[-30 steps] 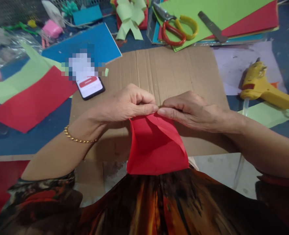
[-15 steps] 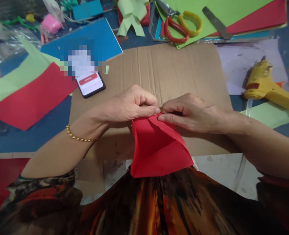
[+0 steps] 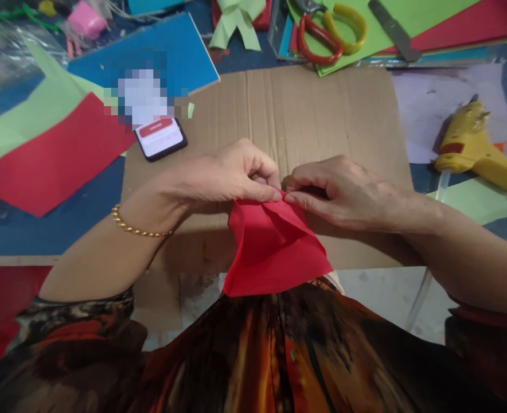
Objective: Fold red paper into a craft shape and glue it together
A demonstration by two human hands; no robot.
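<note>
A folded piece of red paper (image 3: 275, 246) hangs between my hands, its gathered top edge pinched and its wider end spreading toward my body. My left hand (image 3: 240, 172) grips the top edge between thumb and fingers. Close beside it, my right hand (image 3: 335, 186) pinches the same gathered edge with thumb and forefinger. Both thumbs lie on the near side of the paper; the fingertips behind it are partly hidden. Beneath the hands lies a sheet of brown cardboard (image 3: 322, 115).
To the left are a phone (image 3: 163, 140), a red sheet (image 3: 59, 155) and a blue board (image 3: 180, 57). At the back, scissors (image 3: 322, 46) and a metal blade (image 3: 393, 28) rest on coloured paper. A yellow glue gun (image 3: 464, 143) lies at right, near a pale green paper bow (image 3: 236, 23).
My fingers have shifted slightly along the pinched top edge, and the red paper's lower end has swung a little to the left. The whole view has moved slightly.
</note>
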